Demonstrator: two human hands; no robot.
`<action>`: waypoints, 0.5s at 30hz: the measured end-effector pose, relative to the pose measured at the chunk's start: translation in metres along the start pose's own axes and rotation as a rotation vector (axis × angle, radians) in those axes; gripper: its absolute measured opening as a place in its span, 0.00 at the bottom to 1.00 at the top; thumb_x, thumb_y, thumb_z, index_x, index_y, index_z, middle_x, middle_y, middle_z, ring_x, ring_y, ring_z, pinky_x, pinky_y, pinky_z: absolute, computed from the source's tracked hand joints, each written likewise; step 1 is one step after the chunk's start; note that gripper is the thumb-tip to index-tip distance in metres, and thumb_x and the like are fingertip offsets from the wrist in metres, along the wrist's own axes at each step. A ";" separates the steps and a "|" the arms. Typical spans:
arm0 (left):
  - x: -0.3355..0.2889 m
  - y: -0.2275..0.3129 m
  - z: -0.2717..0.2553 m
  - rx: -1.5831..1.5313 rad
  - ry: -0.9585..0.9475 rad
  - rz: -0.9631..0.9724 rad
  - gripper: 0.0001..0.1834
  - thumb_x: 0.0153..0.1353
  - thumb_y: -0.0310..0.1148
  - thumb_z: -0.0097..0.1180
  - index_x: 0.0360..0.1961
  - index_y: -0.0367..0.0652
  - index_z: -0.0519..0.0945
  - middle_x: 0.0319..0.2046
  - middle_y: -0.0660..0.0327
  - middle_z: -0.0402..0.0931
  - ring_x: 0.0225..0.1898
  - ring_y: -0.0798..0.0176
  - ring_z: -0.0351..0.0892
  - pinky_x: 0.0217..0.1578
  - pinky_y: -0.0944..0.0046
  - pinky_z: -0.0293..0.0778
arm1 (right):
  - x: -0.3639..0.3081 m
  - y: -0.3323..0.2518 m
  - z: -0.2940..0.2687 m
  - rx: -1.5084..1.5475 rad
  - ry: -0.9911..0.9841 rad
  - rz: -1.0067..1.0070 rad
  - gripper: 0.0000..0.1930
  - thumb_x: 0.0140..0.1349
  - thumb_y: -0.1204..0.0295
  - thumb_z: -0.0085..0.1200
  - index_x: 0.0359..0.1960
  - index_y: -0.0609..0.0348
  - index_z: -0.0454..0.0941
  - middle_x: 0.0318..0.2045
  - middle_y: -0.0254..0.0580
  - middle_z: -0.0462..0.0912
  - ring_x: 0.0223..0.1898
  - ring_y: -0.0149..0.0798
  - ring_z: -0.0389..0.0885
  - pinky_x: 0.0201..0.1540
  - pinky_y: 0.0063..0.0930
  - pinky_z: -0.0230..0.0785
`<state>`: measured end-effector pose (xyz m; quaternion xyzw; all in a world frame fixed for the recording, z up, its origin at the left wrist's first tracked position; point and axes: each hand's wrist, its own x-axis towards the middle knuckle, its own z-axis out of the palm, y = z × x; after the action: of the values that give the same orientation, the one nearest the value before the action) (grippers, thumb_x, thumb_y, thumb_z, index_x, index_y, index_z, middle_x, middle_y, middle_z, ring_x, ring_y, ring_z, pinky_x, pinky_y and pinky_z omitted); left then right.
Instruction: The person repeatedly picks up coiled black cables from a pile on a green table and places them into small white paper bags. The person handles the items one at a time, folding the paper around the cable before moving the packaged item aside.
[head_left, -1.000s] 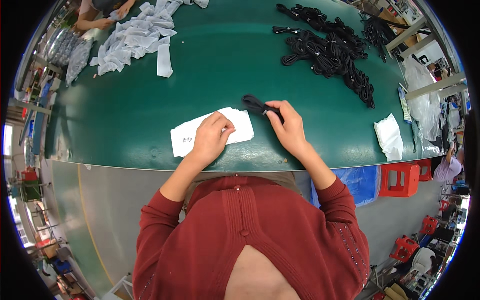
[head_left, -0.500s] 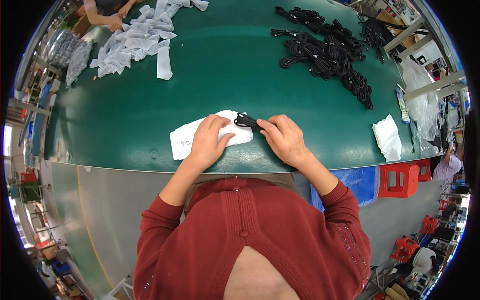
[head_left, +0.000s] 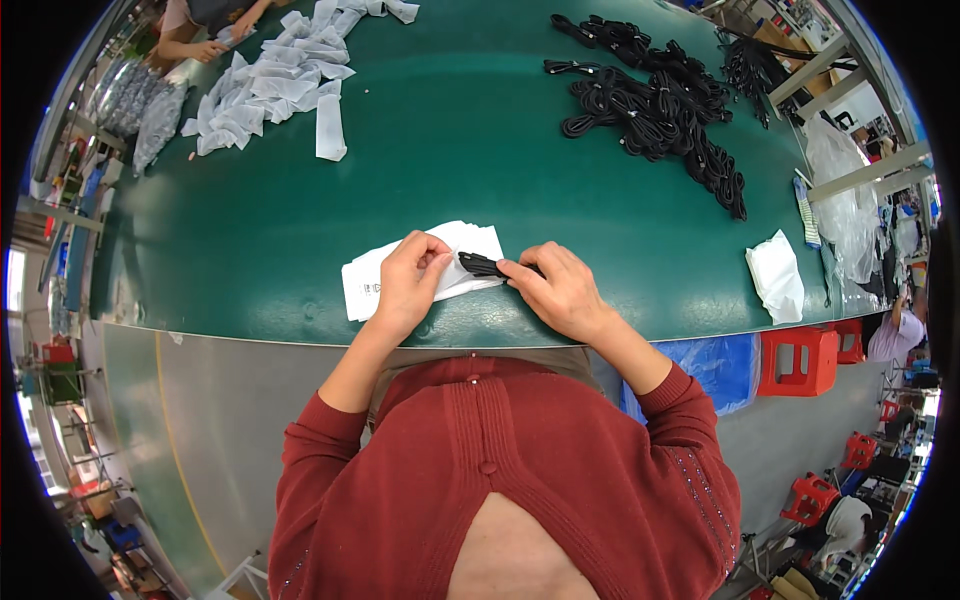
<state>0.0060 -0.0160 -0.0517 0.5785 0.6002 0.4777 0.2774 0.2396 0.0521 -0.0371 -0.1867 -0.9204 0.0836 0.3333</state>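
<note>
A small stack of flat white bags (head_left: 470, 238) lies near the table's front edge, partly covered by my hands. With thumb and forefinger together, my left hand (head_left: 405, 285) pinches the top bag near its right part. My right hand (head_left: 560, 293) grips a coiled black cable (head_left: 480, 264), its folded end pointing left over the bags. That end lies close to my left fingertips; whether it is inside the bag's mouth I cannot tell.
A pile of black coiled cables (head_left: 655, 105) lies at the far right of the green table (head_left: 440, 150). Filled whitish bags (head_left: 275, 85) are heaped far left, beside a co-worker's hands (head_left: 212, 48). A white bag (head_left: 774, 278) sits near the right edge, above red stools (head_left: 797, 362).
My left fingers have closed from a spread pose into a pinch on the bag. My right hand has brought the cable slightly left and nearer. The co-worker's hands have drawn back from the heap.
</note>
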 end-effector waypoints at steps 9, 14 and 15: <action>0.007 0.021 -0.004 0.235 -0.105 0.352 0.05 0.55 0.20 0.61 0.31 0.39 0.77 0.36 0.60 0.76 0.40 0.59 0.74 0.38 0.62 0.71 | 0.004 0.001 0.023 0.850 -0.063 0.750 0.08 0.67 0.72 0.56 0.44 0.61 0.74 0.37 0.36 0.80 0.39 0.28 0.77 0.43 0.26 0.71; 0.023 0.031 -0.012 0.158 -0.028 0.287 0.04 0.56 0.22 0.60 0.31 0.40 0.77 0.38 0.60 0.77 0.41 0.60 0.74 0.40 0.63 0.70 | 0.023 -0.004 0.019 0.765 0.055 0.249 0.15 0.63 0.75 0.58 0.52 0.58 0.77 0.45 0.41 0.76 0.44 0.37 0.76 0.42 0.27 0.72; 0.027 0.034 -0.017 0.134 -0.038 0.253 0.04 0.56 0.22 0.60 0.31 0.40 0.77 0.38 0.59 0.77 0.41 0.61 0.74 0.39 0.64 0.70 | 0.029 -0.006 0.012 0.792 0.017 0.293 0.15 0.64 0.76 0.57 0.52 0.58 0.77 0.46 0.42 0.76 0.42 0.39 0.77 0.42 0.29 0.72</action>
<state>0.0011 0.0016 -0.0092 0.6758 0.5475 0.4566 0.1872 0.2094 0.0579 -0.0273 -0.1738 -0.7780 0.4759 0.3714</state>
